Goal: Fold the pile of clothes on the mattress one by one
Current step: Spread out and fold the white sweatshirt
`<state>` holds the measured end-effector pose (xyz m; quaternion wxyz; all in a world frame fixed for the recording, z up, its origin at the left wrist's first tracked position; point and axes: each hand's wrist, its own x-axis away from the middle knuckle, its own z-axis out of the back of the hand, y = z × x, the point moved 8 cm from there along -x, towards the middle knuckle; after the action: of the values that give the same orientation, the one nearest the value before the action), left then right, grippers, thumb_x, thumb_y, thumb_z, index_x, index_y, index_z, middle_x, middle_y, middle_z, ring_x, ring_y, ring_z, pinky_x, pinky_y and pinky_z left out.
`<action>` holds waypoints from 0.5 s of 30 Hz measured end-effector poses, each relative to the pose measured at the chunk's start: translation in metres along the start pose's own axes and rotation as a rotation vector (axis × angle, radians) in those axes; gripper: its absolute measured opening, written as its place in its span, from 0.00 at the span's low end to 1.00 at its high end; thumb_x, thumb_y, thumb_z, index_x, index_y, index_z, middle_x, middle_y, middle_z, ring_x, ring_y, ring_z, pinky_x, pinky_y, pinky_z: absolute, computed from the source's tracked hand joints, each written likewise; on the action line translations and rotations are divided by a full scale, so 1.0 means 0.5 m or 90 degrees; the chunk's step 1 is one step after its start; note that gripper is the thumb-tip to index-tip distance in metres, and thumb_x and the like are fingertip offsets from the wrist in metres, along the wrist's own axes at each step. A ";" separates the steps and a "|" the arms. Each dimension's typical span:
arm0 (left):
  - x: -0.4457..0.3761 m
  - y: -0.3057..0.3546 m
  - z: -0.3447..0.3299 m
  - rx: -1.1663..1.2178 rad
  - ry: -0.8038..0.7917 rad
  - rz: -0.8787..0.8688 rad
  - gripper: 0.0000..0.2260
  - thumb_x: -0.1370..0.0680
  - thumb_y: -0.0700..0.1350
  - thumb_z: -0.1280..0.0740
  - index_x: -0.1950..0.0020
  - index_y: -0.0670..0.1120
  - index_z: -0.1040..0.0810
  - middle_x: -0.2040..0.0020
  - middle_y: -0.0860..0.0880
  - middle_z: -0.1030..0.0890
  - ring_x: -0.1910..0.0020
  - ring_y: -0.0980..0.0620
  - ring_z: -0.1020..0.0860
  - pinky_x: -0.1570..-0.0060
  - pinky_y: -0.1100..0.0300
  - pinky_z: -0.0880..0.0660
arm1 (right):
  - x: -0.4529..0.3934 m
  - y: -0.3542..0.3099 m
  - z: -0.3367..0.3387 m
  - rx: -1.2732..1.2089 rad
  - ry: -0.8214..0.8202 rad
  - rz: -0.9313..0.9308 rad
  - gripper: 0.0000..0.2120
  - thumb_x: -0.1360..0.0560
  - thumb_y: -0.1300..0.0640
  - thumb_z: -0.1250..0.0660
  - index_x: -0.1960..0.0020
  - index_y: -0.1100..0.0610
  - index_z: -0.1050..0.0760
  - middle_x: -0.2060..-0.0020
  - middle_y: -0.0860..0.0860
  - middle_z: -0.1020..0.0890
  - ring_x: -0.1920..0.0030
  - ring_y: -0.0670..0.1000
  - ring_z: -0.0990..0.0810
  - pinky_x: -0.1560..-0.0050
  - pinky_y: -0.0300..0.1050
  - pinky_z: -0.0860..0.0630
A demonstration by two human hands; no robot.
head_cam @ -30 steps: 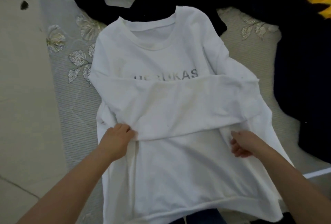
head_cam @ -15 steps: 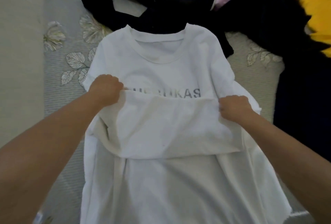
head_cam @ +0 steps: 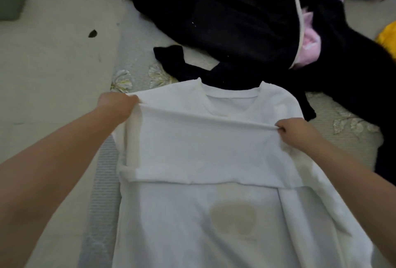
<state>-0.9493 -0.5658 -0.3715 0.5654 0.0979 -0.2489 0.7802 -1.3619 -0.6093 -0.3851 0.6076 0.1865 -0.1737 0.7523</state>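
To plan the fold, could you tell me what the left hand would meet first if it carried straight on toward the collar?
Probably the white shirt's own shoulder, then the black clothes beyond the left hand; depth is unclear.

Two hands are showing, the left hand [head_cam: 115, 105] and the right hand [head_cam: 296, 131]. One white shirt [head_cam: 214, 160] is lying on one mattress [head_cam: 137, 38]. The black clothes [head_cam: 225, 21] are heaping together, perhaps two or three pieces
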 end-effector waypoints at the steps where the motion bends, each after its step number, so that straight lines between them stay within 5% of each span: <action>1: -0.013 -0.003 0.003 -0.013 0.035 0.003 0.14 0.19 0.47 0.48 0.38 0.48 0.27 0.41 0.43 0.23 0.41 0.45 0.26 0.43 0.57 0.34 | -0.021 -0.010 0.011 0.021 0.018 -0.022 0.12 0.24 0.63 0.43 0.45 0.58 0.24 0.48 0.56 0.21 0.46 0.57 0.25 0.49 0.47 0.30; 4: -0.012 0.011 0.009 -0.024 0.149 -0.003 0.13 0.21 0.38 0.46 0.37 0.45 0.32 0.39 0.42 0.26 0.39 0.45 0.30 0.44 0.54 0.35 | -0.044 -0.023 0.033 0.122 0.081 -0.097 0.14 0.26 0.64 0.43 0.42 0.56 0.29 0.48 0.54 0.24 0.45 0.56 0.27 0.43 0.49 0.36; 8: 0.073 0.044 -0.052 0.210 0.205 -0.024 0.18 0.24 0.36 0.40 0.35 0.37 0.33 0.33 0.35 0.34 0.33 0.39 0.36 0.41 0.45 0.38 | -0.007 -0.052 -0.017 0.134 0.129 -0.076 0.23 0.27 0.65 0.40 0.32 0.60 0.37 0.35 0.62 0.34 0.34 0.60 0.36 0.32 0.61 0.47; 11: 0.185 0.055 -0.126 0.351 0.222 -0.077 0.18 0.26 0.45 0.38 0.44 0.31 0.25 0.43 0.31 0.25 0.43 0.32 0.26 0.46 0.40 0.29 | 0.061 -0.121 -0.062 0.073 0.220 0.064 0.18 0.30 0.65 0.37 0.41 0.68 0.26 0.40 0.70 0.27 0.39 0.70 0.28 0.42 0.72 0.37; 15: 0.291 0.030 -0.232 0.445 0.126 -0.122 0.35 0.24 0.63 0.49 0.43 0.30 0.27 0.45 0.30 0.25 0.46 0.31 0.26 0.44 0.46 0.31 | 0.134 -0.228 -0.140 0.092 0.156 0.190 0.22 0.31 0.55 0.45 0.47 0.65 0.21 0.45 0.67 0.22 0.45 0.68 0.23 0.51 0.71 0.30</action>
<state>-0.9979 -0.3904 -0.4119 0.5897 0.2320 0.0987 0.7673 -1.2680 -0.4953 -0.4092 0.4910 0.1092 -0.0697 0.8615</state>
